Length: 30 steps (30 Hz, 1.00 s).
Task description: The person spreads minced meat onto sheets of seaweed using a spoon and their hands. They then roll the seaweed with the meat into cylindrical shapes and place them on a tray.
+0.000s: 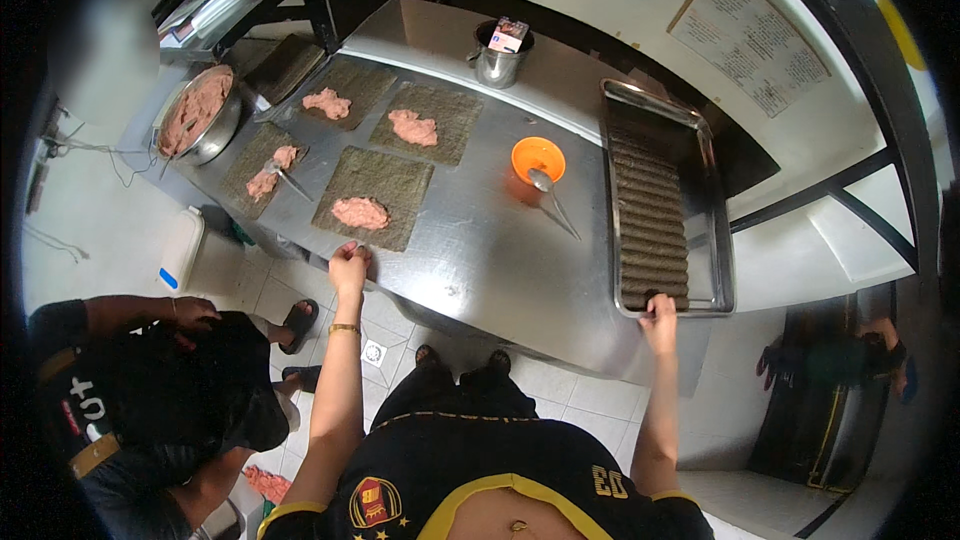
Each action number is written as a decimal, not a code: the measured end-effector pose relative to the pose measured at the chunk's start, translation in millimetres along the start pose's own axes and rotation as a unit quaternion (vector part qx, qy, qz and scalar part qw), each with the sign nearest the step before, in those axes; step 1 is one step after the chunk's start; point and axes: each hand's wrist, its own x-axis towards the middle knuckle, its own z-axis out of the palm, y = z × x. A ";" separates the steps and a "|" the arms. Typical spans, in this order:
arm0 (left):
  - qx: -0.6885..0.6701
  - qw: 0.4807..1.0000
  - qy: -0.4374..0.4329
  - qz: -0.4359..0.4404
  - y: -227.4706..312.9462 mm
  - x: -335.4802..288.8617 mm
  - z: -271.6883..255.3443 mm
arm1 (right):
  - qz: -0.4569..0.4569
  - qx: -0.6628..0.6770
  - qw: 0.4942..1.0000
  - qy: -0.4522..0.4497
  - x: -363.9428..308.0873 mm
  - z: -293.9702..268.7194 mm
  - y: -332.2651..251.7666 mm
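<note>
In the head view, the left hand [350,268] has its fingers bent together at the near edge of the steel table [470,255], just beside a dark green sheet [400,180]; whether it pinches the sheet's edge I cannot tell. That sheet lies at its 12 to 1 o'clock, a pink mound [360,213] on its near half. Two further sheets with pink paste lie beyond, at 12 and 1 o'clock, and a fourth at 10 to 11, where a spoon [280,174] rests across the paste. The right hand [658,325], fingers curled, is at the near end of a metal tray [722,240]; whether it grips the rim or the closest of the rolls [650,210] I cannot tell.

Between the hands, at the right hand's 11 o'clock, stands an orange bowl [522,183], a second spoon [562,212] sloping out toward 5 o'clock. A co-worker [200,380] is at the left hand's 8 o'clock.

The tray holds a row of dark rolls. A steel bowl [215,140], at the left hand's 10 to 11 o'clock, holds pink paste. A metal cup [496,70] at the far edge has a printed packet [508,36] at its mouth.
</note>
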 end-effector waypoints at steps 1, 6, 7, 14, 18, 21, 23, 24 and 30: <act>0.024 1.000 0.003 0.001 0.7 0.4 0.0 | -0.006 -0.005 1.000 0.002 3.1 -2.2 4.5; 0.098 0.993 0.061 0.020 -0.5 0.2 2.9 | 0.005 -0.086 0.993 -0.084 15.1 -16.8 6.1; 0.104 0.991 0.076 0.027 -2.2 -0.6 4.4 | 0.014 -0.112 0.988 -0.110 18.0 -21.1 0.2; 0.196 0.963 0.181 -0.021 9.5 2.5 20.4 | -0.102 0.078 0.992 -0.017 83.1 14.4 -79.5; 0.201 0.955 0.200 -0.084 25.9 1.0 24.6 | -0.094 0.098 0.991 0.017 125.5 87.2 -113.4; 0.158 0.955 0.226 -0.109 29.5 2.4 28.3 | -0.046 0.102 0.993 0.035 141.2 116.9 -120.1; 0.188 0.944 0.251 -0.100 28.5 6.9 31.9 | -0.014 0.081 0.996 0.021 147.7 129.2 -119.0; 0.202 0.937 0.271 -0.089 27.9 10.2 33.9 | 0.008 0.071 0.997 0.016 149.7 134.6 -117.7; 0.045 0.976 0.188 -0.104 36.6 16.5 33.8 | -0.032 0.074 0.995 0.066 154.7 143.7 -109.4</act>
